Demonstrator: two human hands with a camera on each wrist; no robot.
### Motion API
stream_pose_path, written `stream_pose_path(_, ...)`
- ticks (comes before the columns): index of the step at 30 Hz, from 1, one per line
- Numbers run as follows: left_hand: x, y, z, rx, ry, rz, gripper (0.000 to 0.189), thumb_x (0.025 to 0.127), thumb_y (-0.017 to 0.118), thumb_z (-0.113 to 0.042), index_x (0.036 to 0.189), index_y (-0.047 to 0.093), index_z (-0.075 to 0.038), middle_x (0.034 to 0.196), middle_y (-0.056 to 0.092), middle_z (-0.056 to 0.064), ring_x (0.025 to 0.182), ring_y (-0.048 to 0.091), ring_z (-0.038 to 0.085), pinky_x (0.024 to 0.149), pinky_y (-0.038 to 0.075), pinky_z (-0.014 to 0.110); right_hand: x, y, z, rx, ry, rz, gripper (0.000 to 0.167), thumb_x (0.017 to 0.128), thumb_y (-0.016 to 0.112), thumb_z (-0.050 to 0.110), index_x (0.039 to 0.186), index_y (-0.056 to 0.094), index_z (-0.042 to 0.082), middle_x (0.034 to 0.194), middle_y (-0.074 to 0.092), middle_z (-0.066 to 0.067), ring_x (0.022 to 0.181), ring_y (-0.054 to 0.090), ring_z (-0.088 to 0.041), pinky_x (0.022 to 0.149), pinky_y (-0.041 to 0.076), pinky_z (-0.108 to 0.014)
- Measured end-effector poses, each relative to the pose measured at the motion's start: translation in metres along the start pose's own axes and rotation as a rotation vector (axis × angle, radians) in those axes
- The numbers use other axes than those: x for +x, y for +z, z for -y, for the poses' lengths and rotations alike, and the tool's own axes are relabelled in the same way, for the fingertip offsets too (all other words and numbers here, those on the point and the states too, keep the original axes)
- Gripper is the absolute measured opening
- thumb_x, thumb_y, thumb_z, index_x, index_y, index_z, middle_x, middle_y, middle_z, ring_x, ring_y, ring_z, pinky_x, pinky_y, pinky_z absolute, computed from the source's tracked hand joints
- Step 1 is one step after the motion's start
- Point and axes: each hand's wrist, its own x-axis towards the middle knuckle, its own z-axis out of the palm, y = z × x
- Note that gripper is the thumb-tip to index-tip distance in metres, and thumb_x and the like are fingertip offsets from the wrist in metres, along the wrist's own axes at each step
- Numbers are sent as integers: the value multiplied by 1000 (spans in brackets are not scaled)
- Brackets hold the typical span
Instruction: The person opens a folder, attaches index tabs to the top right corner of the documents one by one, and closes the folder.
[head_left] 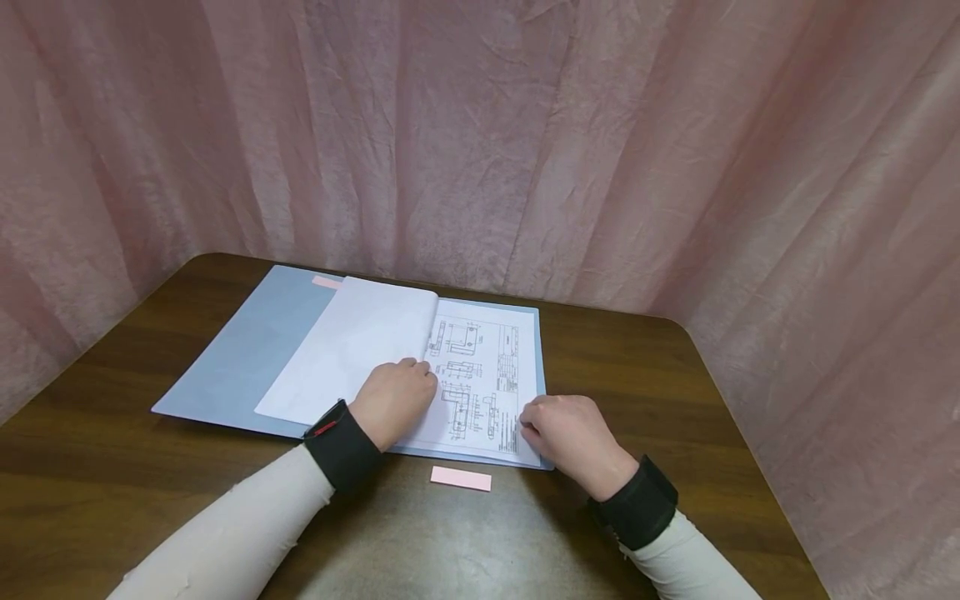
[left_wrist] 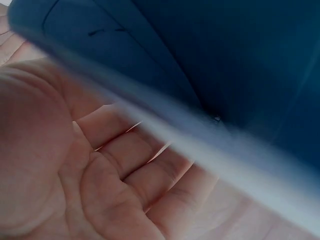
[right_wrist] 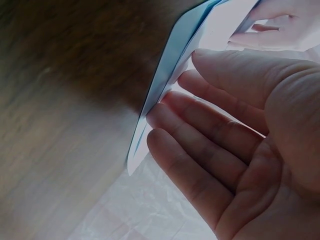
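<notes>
A light blue folder [head_left: 247, 358] lies spread on the table with white sheets inside. One blank white page [head_left: 367, 321] is turned over to the left, and a technical drawing sheet [head_left: 491, 342] shows on the right side. My left hand [head_left: 395, 400] rests on the paper beside the fold, with its fingertips at the drawing's left side. In the left wrist view its fingers [left_wrist: 165, 175] pass behind the blurred folder edge. At the drawing's lower right edge is my right hand [head_left: 573, 437]; its fingertips [right_wrist: 162, 112] touch the paper, fingers gently bent.
A pink paper strip [head_left: 461, 478] lies on the brown wooden table [head_left: 622, 367] in front of the folder. Another pink strip [head_left: 327, 282] is at the folder's upper left. Pink curtains [head_left: 480, 142] hang behind and around the table.
</notes>
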Motion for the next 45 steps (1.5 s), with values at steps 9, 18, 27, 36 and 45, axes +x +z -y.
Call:
stream_pose_path(9, -8, -7, -4, -12, 46, -107, 36, 87, 96, -8, 118, 81, 0, 113, 79, 14, 102, 74, 28, 94, 61, 44, -1, 1, -1, -1, 9, 19, 9, 95, 90, 22, 91, 85, 15, 69, 61, 5, 58, 48, -11, 58, 43, -27)
stream_pose_path(18, -25, -18, -16, -115, 142, -256, 30, 88, 94, -11, 112, 81, -1, 105, 79, 12, 93, 72, 25, 91, 60, 41, -2, -1, -2, -1, -5, 0, 8, 95, 90, 21, 91, 86, 15, 71, 64, 4, 59, 49, -11, 58, 43, -27)
stream_pose_path(27, -45, -21, -30, -205, 238, -283, 27, 92, 91, -21, 111, 78, -7, 99, 76, 3, 90, 72, 19, 85, 60, 36, -2, -1, -2, 18, 5, 14, 6, 95, 90, 20, 92, 86, 16, 74, 68, 2, 60, 50, -12, 59, 43, -28)
stream_pose_path(36, -56, -30, -39, -280, 269, -129, 30, 92, 93, -32, 108, 77, -12, 91, 68, -1, 78, 58, 15, 70, 51, 29, -1, -1, -2, 17, -1, 14, 6, 96, 89, 19, 92, 86, 16, 73, 69, 2, 59, 49, -12, 58, 43, -29)
stream_pose_path(45, -56, -27, -44, -263, 282, -102, 26, 93, 93, -34, 103, 80, -14, 85, 61, -3, 72, 48, 13, 65, 44, 26, -1, -1, -2, 22, -13, 8, 6, 96, 89, 20, 94, 87, 14, 79, 73, -1, 60, 51, -13, 59, 44, -28)
